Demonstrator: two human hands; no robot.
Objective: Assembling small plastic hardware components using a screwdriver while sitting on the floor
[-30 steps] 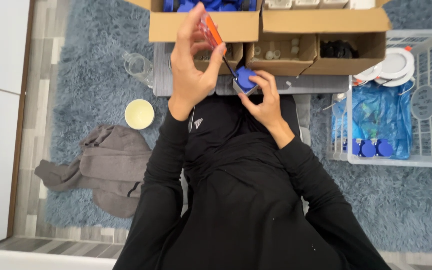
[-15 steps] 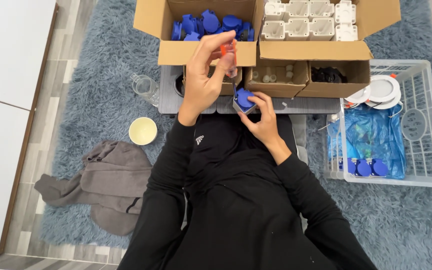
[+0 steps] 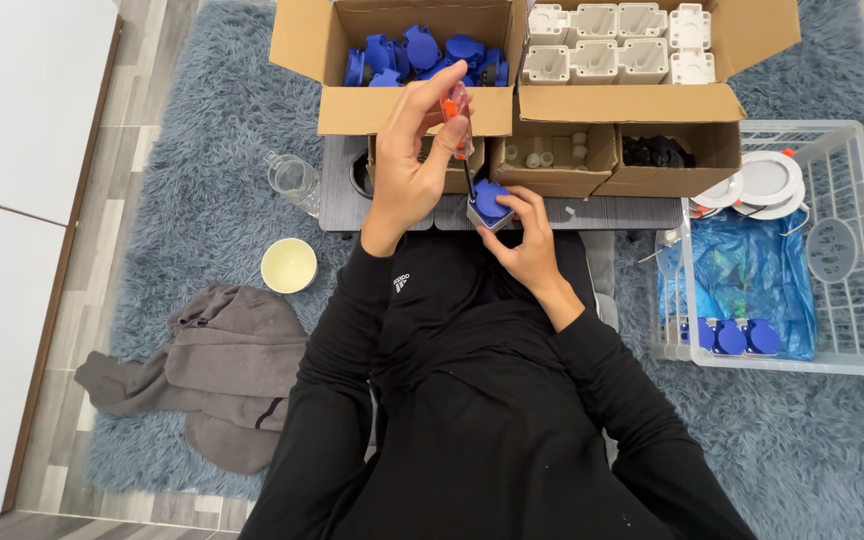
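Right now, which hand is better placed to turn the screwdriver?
The left hand: its grip is on the screwdriver, whose tip meets the blue socket. The right hand only steadies that socket.

Bright, even indoor light, soft shadows, sharp focus, with slight wide-angle bending at the edges.

View: I get one head camera, looking steeply down from above the hands.
Facing: forward over lap toward the table beyond them.
Nearness: close, arm's reach.
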